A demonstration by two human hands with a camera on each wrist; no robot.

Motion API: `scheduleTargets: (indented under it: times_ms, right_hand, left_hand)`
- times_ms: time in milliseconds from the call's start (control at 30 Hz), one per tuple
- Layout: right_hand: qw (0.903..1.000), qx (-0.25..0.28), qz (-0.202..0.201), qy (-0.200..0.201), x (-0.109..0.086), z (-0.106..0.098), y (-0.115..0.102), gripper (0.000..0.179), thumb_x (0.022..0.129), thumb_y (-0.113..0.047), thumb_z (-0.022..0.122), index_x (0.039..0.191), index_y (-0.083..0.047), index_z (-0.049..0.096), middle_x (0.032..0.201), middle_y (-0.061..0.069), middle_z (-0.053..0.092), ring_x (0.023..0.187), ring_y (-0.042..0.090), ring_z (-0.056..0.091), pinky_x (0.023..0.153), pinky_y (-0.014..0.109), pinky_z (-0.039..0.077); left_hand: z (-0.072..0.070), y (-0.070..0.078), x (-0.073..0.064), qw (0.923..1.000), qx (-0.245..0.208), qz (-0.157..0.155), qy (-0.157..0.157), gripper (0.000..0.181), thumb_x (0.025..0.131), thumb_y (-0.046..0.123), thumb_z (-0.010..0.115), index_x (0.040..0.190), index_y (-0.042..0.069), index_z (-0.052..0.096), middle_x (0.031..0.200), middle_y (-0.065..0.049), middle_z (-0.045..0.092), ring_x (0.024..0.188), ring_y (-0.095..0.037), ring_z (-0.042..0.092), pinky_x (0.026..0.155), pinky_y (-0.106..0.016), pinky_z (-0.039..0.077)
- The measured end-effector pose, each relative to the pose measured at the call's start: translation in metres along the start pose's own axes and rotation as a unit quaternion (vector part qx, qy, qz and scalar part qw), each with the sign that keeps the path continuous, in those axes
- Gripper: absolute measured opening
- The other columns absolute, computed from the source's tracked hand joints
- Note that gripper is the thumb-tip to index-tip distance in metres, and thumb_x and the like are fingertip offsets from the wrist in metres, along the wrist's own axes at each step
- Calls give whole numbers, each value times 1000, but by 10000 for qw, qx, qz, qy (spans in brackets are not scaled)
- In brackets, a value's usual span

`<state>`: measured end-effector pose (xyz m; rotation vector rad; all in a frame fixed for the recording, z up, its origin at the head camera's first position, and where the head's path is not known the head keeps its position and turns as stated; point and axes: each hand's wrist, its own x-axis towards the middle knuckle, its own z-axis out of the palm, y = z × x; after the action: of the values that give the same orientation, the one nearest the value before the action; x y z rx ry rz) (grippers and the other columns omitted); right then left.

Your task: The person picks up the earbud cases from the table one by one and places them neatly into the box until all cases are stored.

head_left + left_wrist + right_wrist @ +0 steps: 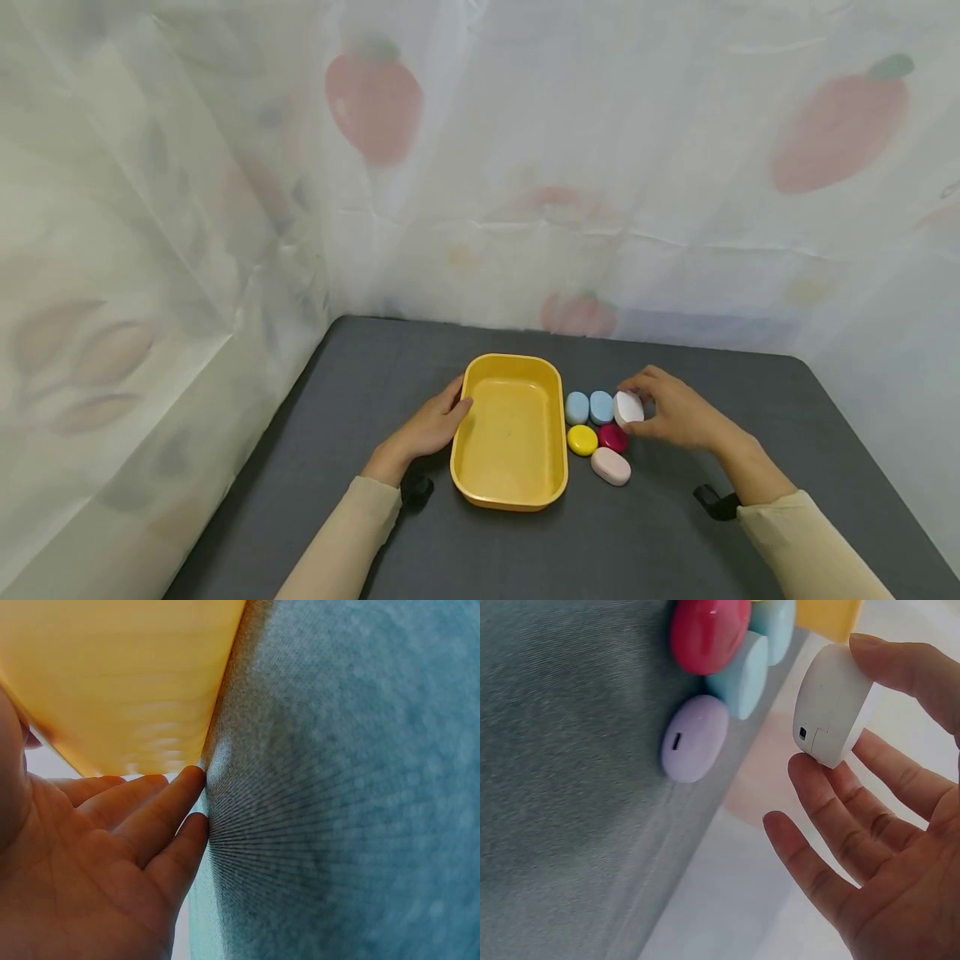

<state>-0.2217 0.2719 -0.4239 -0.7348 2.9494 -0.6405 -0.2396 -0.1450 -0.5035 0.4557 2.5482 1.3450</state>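
My right hand point(678, 414) pinches a white earbud case point(826, 705) between thumb and fingers, holding it up off the table. A small port shows on the case's end in the right wrist view. Close by lie two light blue cases point(602, 407), a round yellow one point(582, 440), a crimson one point(612, 437) and a pale pink one point(611, 466). A lavender case point(695, 739) with a dark slot shows only in the right wrist view. My left hand point(432, 427) holds the yellow tray point(561, 400) by its left side, thumb over the rim, fingers along the outer wall.
The tray stands on a dark grey tabletop point(645, 542), left of the cases. Pale curtains point(600, 150) with fruit prints hang behind the table and along its left side. A black strap piece point(716, 502) hangs at the right wrist.
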Motion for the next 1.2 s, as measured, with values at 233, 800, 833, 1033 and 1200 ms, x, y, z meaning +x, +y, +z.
scheduleTargets:
  times_ms: [233,800,833,1033,1200]
  right_hand:
    - [10000,17,-84,-22,9,-5,-9,51,83,-29,88,128,-10,70,118,5,62,103,25,61,85,42,55]
    - [9995,84,-293,-46,27,-12,-33,46,85,-28,86,126,-12,70,117,4,62,98,23,59,83,37,52]
    - [9995,96,-299,-50,29,-13,-35,47,85,-28,86,126,-12,70,117,4,62,98,24,59,83,37,52]
    - [9993,135,-320,-104,35,-13,-41,49,84,-29,87,128,-12,70,119,5,62,101,27,60,84,38,53]
    - [9990,185,-398,-130,38,-11,-43,51,84,-29,87,129,-12,70,118,6,62,100,28,61,83,37,53]
  left_hand:
    - [0,0,-2,10000,-40,20,-5,61,113,40,42,168,24,19,167,-4,36,150,-25,41,122,-52,35]
    - [0,3,-3,10000,31,-19,8,61,113,40,40,168,24,18,168,-5,35,149,-25,43,120,-52,37]
    - [0,3,-3,10000,37,-20,7,61,113,40,40,168,24,18,168,-4,35,149,-25,43,120,-51,37]
    - [1,2,-3,10000,53,-1,8,61,113,40,40,168,24,18,168,-4,36,148,-25,45,120,-51,38]
    - [1,1,-3,10000,48,24,-12,61,113,41,40,168,24,18,168,-5,35,147,-25,45,120,-51,38]
